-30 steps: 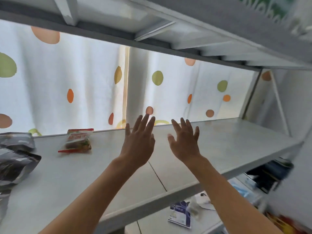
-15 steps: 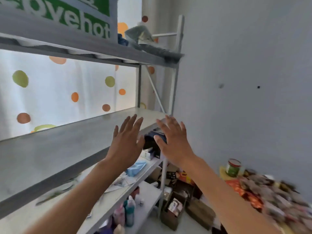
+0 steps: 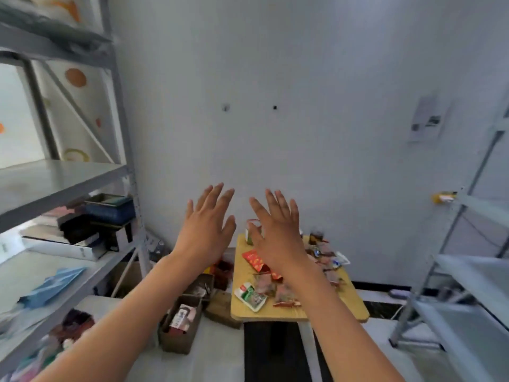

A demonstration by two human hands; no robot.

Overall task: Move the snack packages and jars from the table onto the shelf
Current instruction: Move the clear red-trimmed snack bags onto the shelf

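A person's two bare forearms reach forward from the bottom of the view, both hands raised in the air with backs toward the camera, holding nothing. The left hand (image 3: 205, 232) has its fingers straight and spread wide; the right hand (image 3: 276, 235) is likewise spread, fingers straight and slightly fanned. The landmark is a small wooden table (image 3: 351, 304) standing against a pale wall, low and ahead of the hands. The right hand hangs in front of the table's far left part and partly hides it; the left hand hangs just left of the table. On the table lie many snack packages (image 3: 327, 260), loosely scattered; a white and green packet (image 3: 250, 296) lies near the table's front left edge and a red packet (image 3: 253, 259) lies further back along its left side. A green jar (image 3: 251, 235) with a red-rimmed lid stands at the table's back left corner, half hidden by the right thumb. Well to the left of the table stands a grey metal shelf (image 3: 55, 186), its middle board bare where visible, with dark boxes (image 3: 110, 212) on the board below. Open cardboard boxes (image 3: 179, 326) sit on the floor just left of the table. A second grey rack (image 3: 468, 274) stands right of the table
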